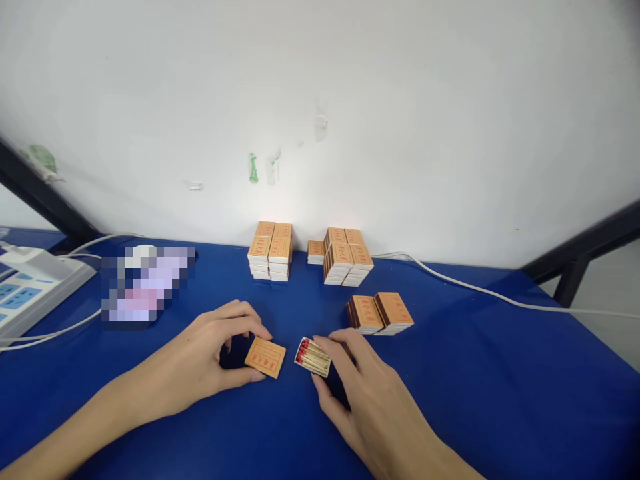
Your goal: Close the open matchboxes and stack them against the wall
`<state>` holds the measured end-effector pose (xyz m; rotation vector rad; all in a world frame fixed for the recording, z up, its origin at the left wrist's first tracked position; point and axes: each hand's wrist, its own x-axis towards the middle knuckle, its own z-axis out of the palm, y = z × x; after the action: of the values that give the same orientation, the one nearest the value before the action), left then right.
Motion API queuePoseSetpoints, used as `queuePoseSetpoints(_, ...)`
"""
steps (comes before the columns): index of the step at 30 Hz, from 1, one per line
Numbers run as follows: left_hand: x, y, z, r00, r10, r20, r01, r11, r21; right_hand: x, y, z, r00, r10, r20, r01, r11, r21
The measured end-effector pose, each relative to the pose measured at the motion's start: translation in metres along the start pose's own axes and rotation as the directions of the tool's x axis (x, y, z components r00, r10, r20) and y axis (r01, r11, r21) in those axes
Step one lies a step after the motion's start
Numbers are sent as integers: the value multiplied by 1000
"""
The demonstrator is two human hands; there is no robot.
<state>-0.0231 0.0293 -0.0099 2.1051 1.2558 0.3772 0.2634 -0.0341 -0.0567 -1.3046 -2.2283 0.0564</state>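
Between the thumb and fingers of my left hand [223, 350] is an orange matchbox sleeve [266, 357] with red print, held flat just over or on the blue table. My right hand [357, 387] grips a white matchbox tray [313, 358] by its edges. Red-headed matches lie in it, their heads toward the left. A small gap separates the sleeve from the tray. Behind my right hand stand two short stacks of matchboxes [367, 312].
Against the wall are a left block of stacked matchboxes [270, 250], a right block [347, 257] and a small low matchbox pile [315, 251]. A power strip [30, 287] and a blurred-out item [150, 283] lie left. A white cable [465, 283] runs right.
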Motion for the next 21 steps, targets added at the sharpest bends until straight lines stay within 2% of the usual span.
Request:
queuePoseSetpoints(5,1,-2,3,1000,30,5,-30,999,-11,-4,2,0,1000,28,11,-28,1000,6)
queuePoseSetpoints(9,1,-1,10,999,50,-2,-50,998,-24,-5,1,-1,996,32,81,-39,996,79)
queuePoseSetpoints(16,1,1,17,998,65,-8,-65,997,-52,-10,6,-4,994,-14,111,-6,984,180)
queuePoseSetpoints(21,1,1,18,994,105,-22,-107,990,-88,-10,7,-6,988,15,151,-53,966,253)
